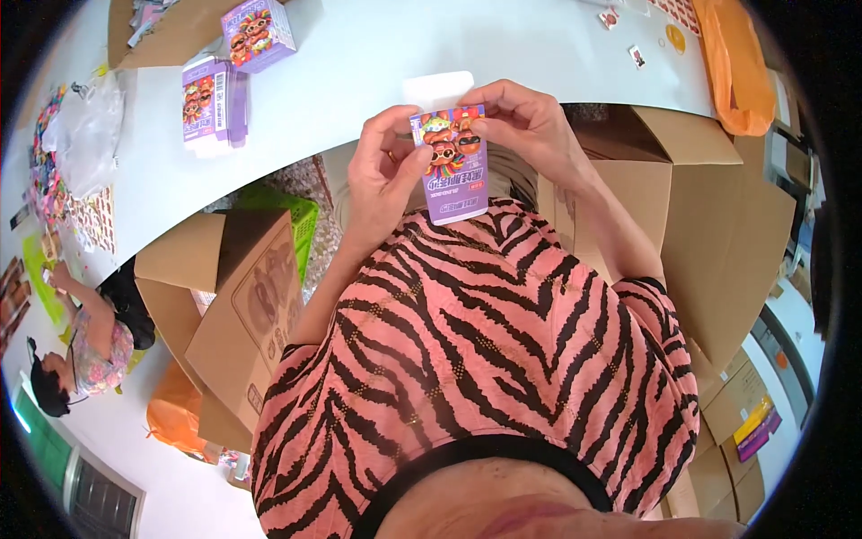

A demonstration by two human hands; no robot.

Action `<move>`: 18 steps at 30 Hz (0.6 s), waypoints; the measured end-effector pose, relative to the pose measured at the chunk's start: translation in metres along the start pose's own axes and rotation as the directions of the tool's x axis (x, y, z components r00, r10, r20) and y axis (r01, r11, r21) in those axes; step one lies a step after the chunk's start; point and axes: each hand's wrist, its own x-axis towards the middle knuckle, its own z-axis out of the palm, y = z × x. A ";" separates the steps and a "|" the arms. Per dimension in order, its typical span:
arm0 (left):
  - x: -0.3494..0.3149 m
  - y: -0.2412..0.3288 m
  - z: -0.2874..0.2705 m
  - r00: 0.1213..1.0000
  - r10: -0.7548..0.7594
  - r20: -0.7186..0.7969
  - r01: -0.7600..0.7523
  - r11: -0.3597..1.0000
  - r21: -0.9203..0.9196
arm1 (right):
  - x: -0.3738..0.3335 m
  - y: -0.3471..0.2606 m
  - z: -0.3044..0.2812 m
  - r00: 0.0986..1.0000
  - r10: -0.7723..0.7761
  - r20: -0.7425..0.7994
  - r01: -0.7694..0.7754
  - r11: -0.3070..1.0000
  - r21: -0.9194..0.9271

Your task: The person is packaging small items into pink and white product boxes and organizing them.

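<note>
A small purple carton [460, 189] with cartoon figures is held between my two hands, just past the table's near edge. A white flap [438, 87] stands out from its far end. My left hand [386, 171] grips the carton's left side, thumb on the printed front. On the far right corner, my right hand [532, 126] pinches it between thumb and fingers. The carton's inside is hidden. Toward the far left of the table lie several flattened purple cartons [208, 108], and beside them a formed purple box [259, 36].
An open cardboard box [175, 38] stands on the white table [350, 72]. An orange bag [734, 67] hangs over the right edge. Large cardboard boxes [718, 216] flank me, with a green crate [303, 235] at left. Another person [101, 340] works at far left, near clear plastic [90, 135].
</note>
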 end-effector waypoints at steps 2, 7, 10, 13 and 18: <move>-0.002 -0.002 0.000 1.000 -0.009 -0.012 0.010 0.999 0.045 | -0.005 0.000 0.002 0.996 0.091 0.011 -0.091 0.996 0.006; 0.002 -0.001 -0.003 1.000 0.018 -0.015 -0.013 0.952 0.305 | -0.013 -0.003 0.005 0.999 0.009 0.034 -0.002 0.978 -0.210; 0.006 0.001 -0.003 0.993 0.115 0.007 -0.107 0.896 0.432 | -0.013 -0.009 0.009 0.999 -0.032 0.020 0.037 0.938 -0.344; 0.010 0.006 0.010 0.970 0.240 -0.039 -0.220 0.937 0.271 | -0.011 -0.004 0.010 0.993 -0.116 -0.031 0.097 0.926 -0.364; 0.009 0.011 0.008 0.997 -0.047 -0.060 0.044 0.997 -0.063 | -0.004 -0.013 0.014 0.954 -0.289 -0.076 0.248 0.908 -0.336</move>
